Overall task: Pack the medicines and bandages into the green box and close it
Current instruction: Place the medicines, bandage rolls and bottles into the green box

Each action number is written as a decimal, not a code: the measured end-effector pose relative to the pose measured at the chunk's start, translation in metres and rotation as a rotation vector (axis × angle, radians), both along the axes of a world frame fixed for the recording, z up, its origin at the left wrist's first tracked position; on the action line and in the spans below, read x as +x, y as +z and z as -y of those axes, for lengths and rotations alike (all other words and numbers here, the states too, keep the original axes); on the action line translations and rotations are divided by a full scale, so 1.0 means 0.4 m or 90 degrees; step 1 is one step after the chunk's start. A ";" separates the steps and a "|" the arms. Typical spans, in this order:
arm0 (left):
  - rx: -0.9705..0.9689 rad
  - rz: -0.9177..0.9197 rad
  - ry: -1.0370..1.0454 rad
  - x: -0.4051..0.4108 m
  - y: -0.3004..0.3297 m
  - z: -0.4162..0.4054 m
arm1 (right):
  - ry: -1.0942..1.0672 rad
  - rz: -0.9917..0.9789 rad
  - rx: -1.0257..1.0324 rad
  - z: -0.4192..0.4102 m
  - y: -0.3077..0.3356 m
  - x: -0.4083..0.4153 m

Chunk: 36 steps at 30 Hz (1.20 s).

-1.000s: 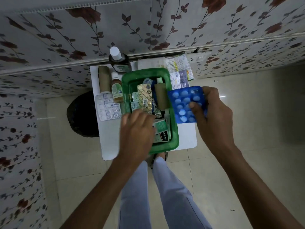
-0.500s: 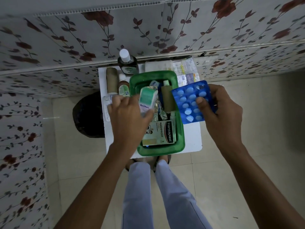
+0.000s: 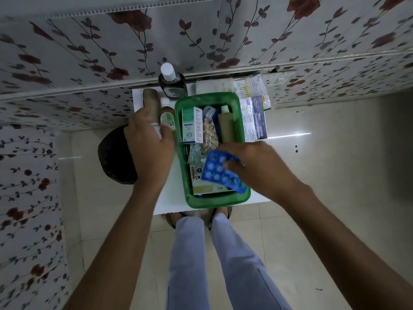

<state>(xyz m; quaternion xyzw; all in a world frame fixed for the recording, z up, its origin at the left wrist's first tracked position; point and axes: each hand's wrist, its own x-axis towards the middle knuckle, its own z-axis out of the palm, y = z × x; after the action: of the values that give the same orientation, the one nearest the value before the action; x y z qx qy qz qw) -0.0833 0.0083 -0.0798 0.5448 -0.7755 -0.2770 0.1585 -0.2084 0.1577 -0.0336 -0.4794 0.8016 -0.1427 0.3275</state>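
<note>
**Blue strip going into green box, left hand on items beside it**

Lower frame: two legs in pale trousers, sandalled feet under the white bench (image 3: 169, 198). Centre: green box (image 3: 218, 202) open on the bench. Right hand (image 3: 257, 168) over its near end, fingers pinched on blue blister strip (image 3: 221, 173), strip tilted above a flat carton (image 3: 212, 187) inside. Further in: Optibex carton (image 3: 191, 125), gold blister strip (image 3: 209, 133), tan roll (image 3: 226, 128). Left of box: left hand (image 3: 148, 144), fingers curled over white blister packs, grip unclear. Small bottle (image 3: 167, 115) and second tan roll (image 3: 149, 101) just beyond. Upper centre: dark bottle (image 3: 172, 86), white cap. Right of box: dressing packets (image 3: 254, 117).
</note>
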 end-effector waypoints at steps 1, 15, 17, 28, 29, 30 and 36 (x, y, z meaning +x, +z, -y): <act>0.028 0.006 0.025 0.024 -0.018 0.012 | 0.044 0.011 0.025 0.011 -0.016 0.010; 0.265 0.171 0.205 0.059 -0.177 0.051 | -0.436 -0.078 0.139 0.025 -0.253 -0.144; 0.270 0.173 0.207 0.062 -0.187 0.051 | -0.450 -0.087 0.157 0.035 -0.262 -0.143; 0.379 -0.210 0.340 0.142 -0.180 0.041 | -0.499 -0.079 0.012 -0.005 -0.112 -0.173; 0.385 -0.236 0.353 0.156 -0.171 0.036 | -0.466 -0.129 -0.032 -0.014 -0.067 -0.154; 0.384 -0.256 0.359 0.169 -0.163 0.031 | -0.431 -0.158 -0.074 -0.018 -0.022 -0.131; 0.302 -0.366 0.390 0.173 -0.096 0.035 | -0.181 -0.130 -0.180 -0.015 0.052 -0.007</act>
<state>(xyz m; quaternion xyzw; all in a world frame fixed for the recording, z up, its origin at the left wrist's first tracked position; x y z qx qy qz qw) -0.0140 -0.0056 -0.1183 0.6704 -0.4197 -0.5263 0.3122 -0.2112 0.1639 -0.0129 -0.4144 0.8622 -0.2492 0.1507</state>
